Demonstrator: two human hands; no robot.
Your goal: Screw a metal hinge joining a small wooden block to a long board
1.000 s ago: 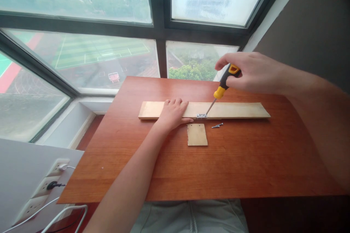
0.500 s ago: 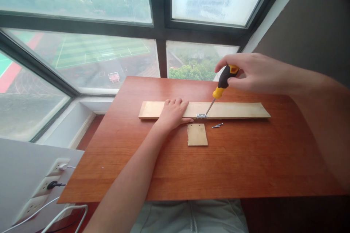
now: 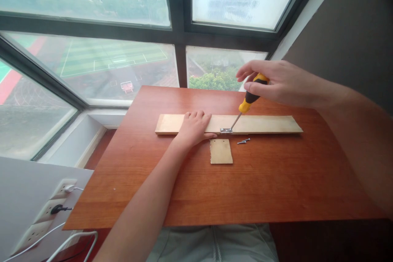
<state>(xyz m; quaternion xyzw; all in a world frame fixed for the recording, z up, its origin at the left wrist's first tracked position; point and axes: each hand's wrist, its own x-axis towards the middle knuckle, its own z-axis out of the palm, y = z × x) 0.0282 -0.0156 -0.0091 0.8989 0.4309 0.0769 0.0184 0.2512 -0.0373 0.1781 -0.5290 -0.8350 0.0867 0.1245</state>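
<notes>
A long pale wooden board (image 3: 260,124) lies across the table. My left hand (image 3: 194,127) rests flat on it, fingers stretched over the top and thumb along the near edge. On that edge sits a small metal hinge (image 3: 226,130). My right hand (image 3: 270,82) is closed around the handle of a yellow and black screwdriver (image 3: 251,95). The tool leans right, its tip at the hinge's right end; any screw beneath the tip is too small to make out. Nearer me lie a small wooden piece (image 3: 221,151) with two holes and a few loose screws (image 3: 243,141).
The reddish-brown wooden table (image 3: 260,188) reaches to the windows. A dark window frame (image 3: 181,41) stands behind it. At the lower left, wall sockets (image 3: 43,217) hold plugs, and a white cable (image 3: 73,235) runs beside the table edge.
My right hand's fingers and thumb have shifted on the screwdriver handle, and the handle has turned. The left hand and the board look still.
</notes>
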